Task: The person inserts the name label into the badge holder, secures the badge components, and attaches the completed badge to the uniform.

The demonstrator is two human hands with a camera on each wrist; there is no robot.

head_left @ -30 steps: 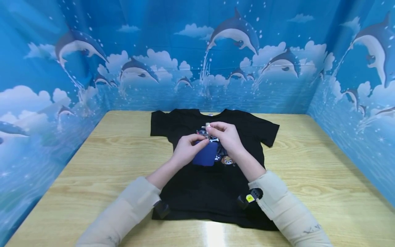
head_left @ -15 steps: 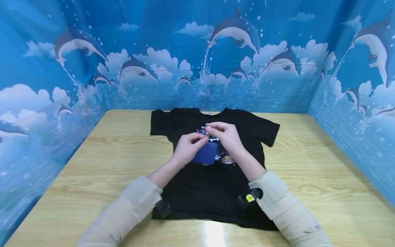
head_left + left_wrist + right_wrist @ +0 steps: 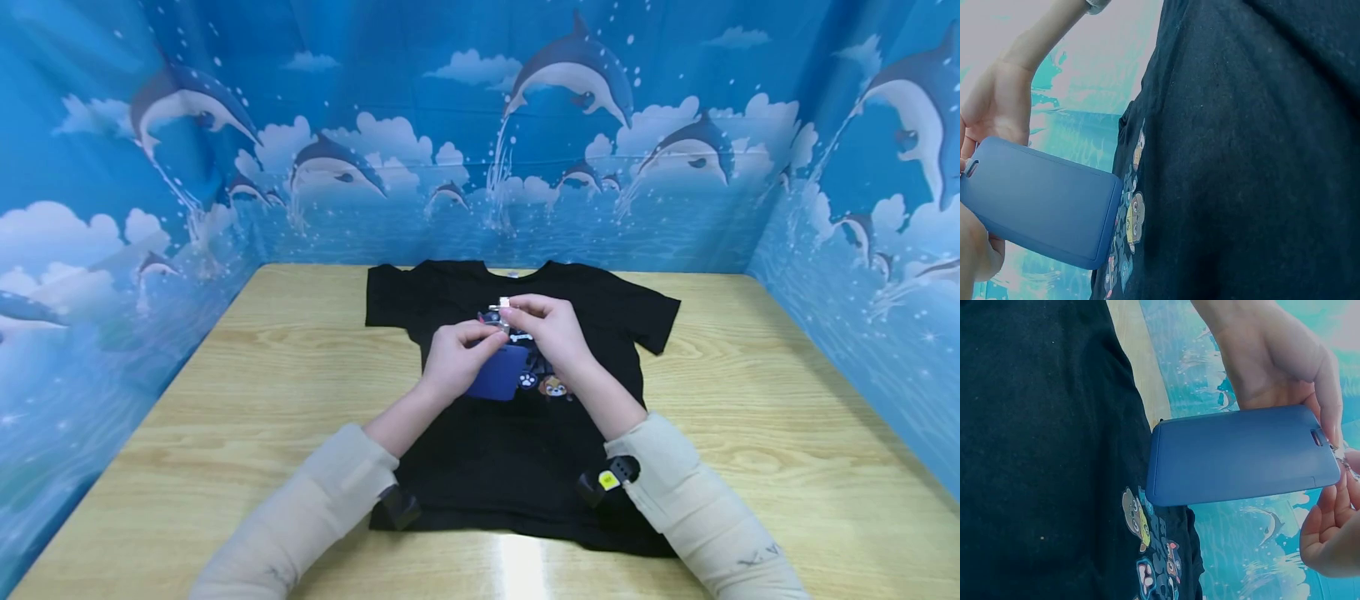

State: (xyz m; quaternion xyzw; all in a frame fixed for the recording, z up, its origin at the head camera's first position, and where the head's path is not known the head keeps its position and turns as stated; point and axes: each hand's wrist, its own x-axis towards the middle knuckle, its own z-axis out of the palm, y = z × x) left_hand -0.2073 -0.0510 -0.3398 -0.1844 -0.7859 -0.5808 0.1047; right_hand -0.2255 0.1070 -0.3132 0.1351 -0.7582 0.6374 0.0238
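A blue badge holder [image 3: 498, 374] hangs over the chest print of a black T-shirt [image 3: 517, 467], which lies spread on the table. My left hand [image 3: 456, 358] pinches the fitting at the holder's slotted top edge. Just above and to the right, my right hand [image 3: 551, 329] grips a small silver metal clip [image 3: 504, 302] between thumb and fingers. The right wrist view shows the holder's flat blue face [image 3: 1241, 456], with a bit of metal [image 3: 1337, 452] at its slot between the hands. Fingertips cover much of the clip, so its jaws cannot be made out.
Cartoon dogs [image 3: 554, 387] are printed on the shirt's chest. The wood-grain table [image 3: 750, 400] extends around the shirt. Blue dolphin curtains [image 3: 420, 108] enclose the back and both sides.
Both hands keep nearly the same place and grip. The badge holder's hanging end swings and tilts slightly, ending a little further left. The shirt lies as before.
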